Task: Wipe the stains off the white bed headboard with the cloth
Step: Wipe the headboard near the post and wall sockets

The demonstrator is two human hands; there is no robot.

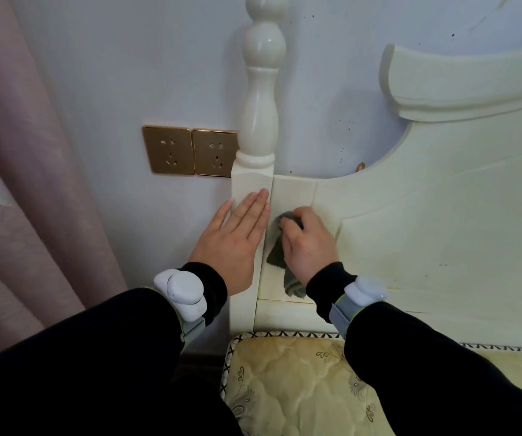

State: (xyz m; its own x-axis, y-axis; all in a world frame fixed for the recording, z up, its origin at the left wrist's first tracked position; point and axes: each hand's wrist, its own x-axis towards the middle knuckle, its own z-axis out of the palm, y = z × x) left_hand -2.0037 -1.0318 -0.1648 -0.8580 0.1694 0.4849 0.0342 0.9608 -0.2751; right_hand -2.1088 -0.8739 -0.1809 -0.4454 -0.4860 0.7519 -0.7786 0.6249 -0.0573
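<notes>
Head: cloth (277,251) against headboard (410,234).

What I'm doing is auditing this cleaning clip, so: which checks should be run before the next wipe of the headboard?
1. Cloth in grip: right hand holds the grey cloth bunched under its fingers. Ok.
2. Cloth on the surface: it lies against the headboard panel, just right of the bedpost. Ok.
3. Bracing: left hand rests flat on the bedpost, fingers straight. Ok.
4. Panel clean: dark specks and yellowish marks show to the right. Not ok.
5. Spot under the cloth clean: hidden by hand and cloth. Cannot tell.
6. Wall sockets clear of the cloth: they sit left of the post, apart from it. Ok.
</notes>
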